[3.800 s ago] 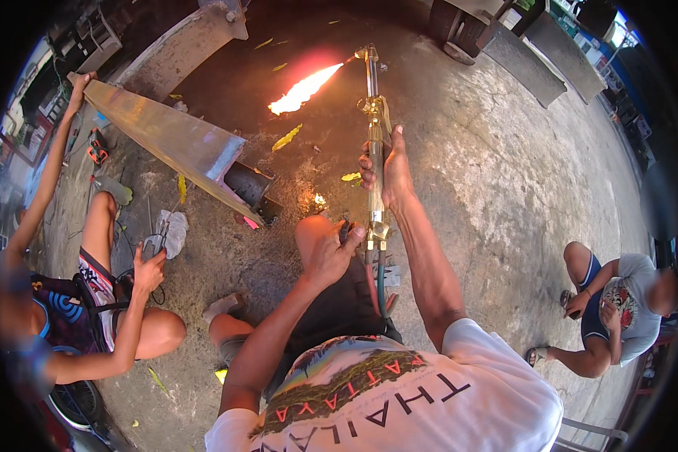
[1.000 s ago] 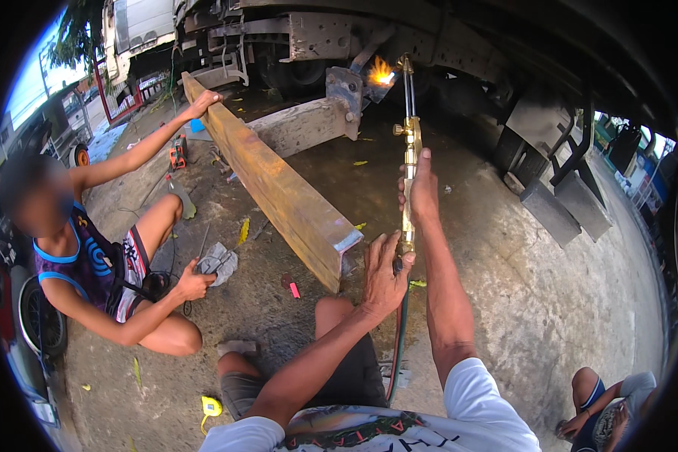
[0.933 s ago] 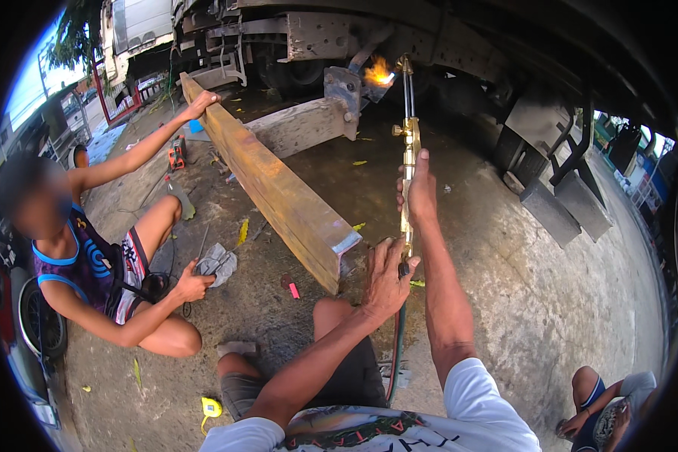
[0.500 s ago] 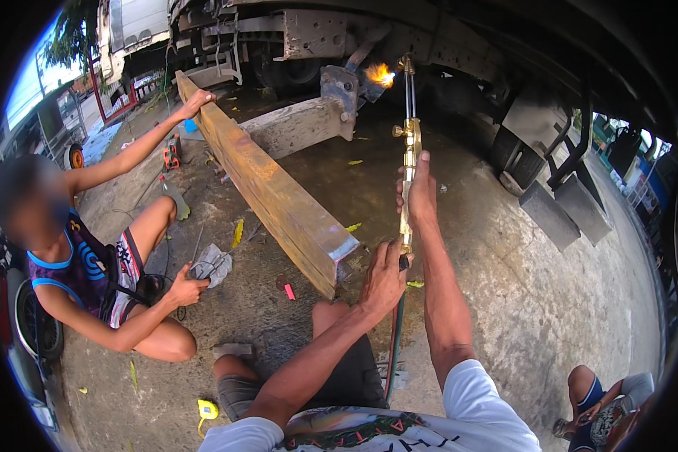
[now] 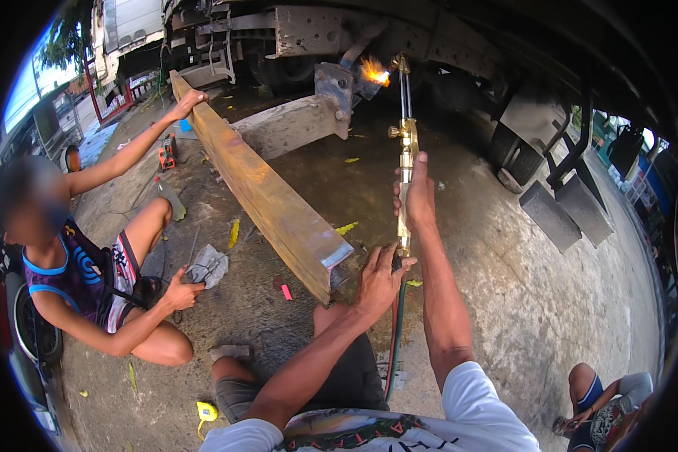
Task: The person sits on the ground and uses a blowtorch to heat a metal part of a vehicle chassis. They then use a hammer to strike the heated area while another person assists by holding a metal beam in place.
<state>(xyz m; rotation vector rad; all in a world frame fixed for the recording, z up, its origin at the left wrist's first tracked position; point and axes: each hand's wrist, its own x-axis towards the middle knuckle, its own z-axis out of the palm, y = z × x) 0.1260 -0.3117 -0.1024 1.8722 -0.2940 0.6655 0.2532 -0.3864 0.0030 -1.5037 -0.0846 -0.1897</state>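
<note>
My right hand point(image 5: 419, 197) is wrapped round the handle of a brass cutting torch point(image 5: 405, 139), which points up and away from me. At the torch's rear end my left hand point(image 5: 377, 285) has its thumb and fingers on a dark valve knob point(image 5: 397, 263). An orange flame point(image 5: 374, 71) burns at the tip, near a bolted bracket point(image 5: 334, 87) under the truck. Red and green hoses point(image 5: 395, 346) run down from the torch. To the left, a long rusty steel beam point(image 5: 260, 184) slants toward my knee.
A crouching co-worker point(image 5: 75, 248) steadies the beam's far end with one hand point(image 5: 190, 104). A yellow tape measure point(image 5: 207, 410) and pink piece point(image 5: 286, 292) lie on the concrete. Mudflaps point(image 5: 551, 218) hang at right. Another person point(image 5: 606, 410) sits at lower right.
The left hand has shifted slightly at the valve knob, its thumb now reaching across to the right. The flame looks larger and more spread. The view has tilted a little.
</note>
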